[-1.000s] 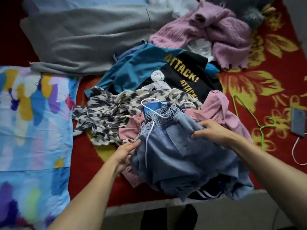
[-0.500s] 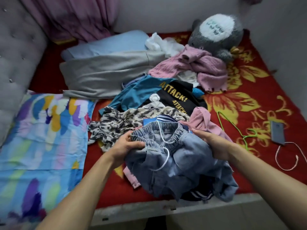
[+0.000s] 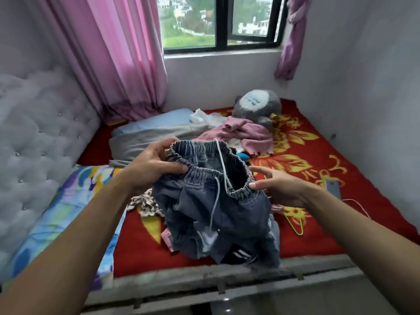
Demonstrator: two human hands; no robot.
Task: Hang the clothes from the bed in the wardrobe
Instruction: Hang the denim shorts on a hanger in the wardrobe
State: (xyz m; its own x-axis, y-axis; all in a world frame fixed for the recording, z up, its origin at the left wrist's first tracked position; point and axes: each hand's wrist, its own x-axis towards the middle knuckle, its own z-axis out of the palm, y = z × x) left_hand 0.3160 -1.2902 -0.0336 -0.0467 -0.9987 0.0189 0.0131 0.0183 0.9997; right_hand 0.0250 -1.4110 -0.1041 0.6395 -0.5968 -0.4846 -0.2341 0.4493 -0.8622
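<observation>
- While it hangs over the near edge of the bed (image 3: 354, 192), one pair of denim shorts (image 3: 213, 205) is held up by its elastic waistband. The waist gapes open and the legs droop onto the clothes below.
- Two hands are in view, one at each side of that waistband.
- The left hand (image 3: 147, 171) has its fingers curled over the left part of the waistband and its thumb on the front, bunching the elastic in a firm grip.
- The right hand (image 3: 277, 187) is spread, with the upper fingers nearly straight and the thumb tip touching the right end of the waistband. Its lower fingers are hidden behind the denim, so I cannot tell whether they hold cloth.
- One white drawstring (image 3: 221, 164) crosses the open waist and dangles down the front.
- One green hanger (image 3: 295, 223) lies on the red cover just right of the shorts, below the right hand.
- One phone (image 3: 333, 188) with one white cable (image 3: 356, 204) lies further right.
- The bed also carries:
  - one grey garment (image 3: 154, 139)
  - one pink knitted garment (image 3: 250, 135)
  - one animal-print piece (image 3: 147, 203)
  - one blue pillow (image 3: 154, 121)
  - multicoloured bedding (image 3: 68, 201) at the left
  - one grey plush toy (image 3: 259, 105) at the far end
- Two pink curtains (image 3: 127, 53) flank one window (image 3: 218, 21).
</observation>
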